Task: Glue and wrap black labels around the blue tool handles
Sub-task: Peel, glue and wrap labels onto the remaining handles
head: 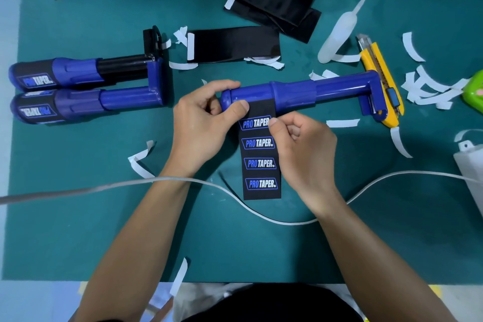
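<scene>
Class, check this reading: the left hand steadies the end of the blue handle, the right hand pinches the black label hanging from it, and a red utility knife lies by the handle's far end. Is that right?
One detail is wrong: the utility knife is yellow, not red, as the head view shows. The rest stands: the left hand steadies the end of the blue handle, and the right hand pinches the black label hanging from it.

**Even overhead light, wide-angle bend at the margins**

Bright, diffuse light falls from above on the green cutting mat (pixel 78 217), leaving only soft, short shadows under the hands and the white cable (pixel 261 214). Glossy highlights streak the blue tool handle (pixel 295 87). Edges bow and soften (corners most of all); the printed black label (pixel 260 162) stays crisp at centre.
</scene>
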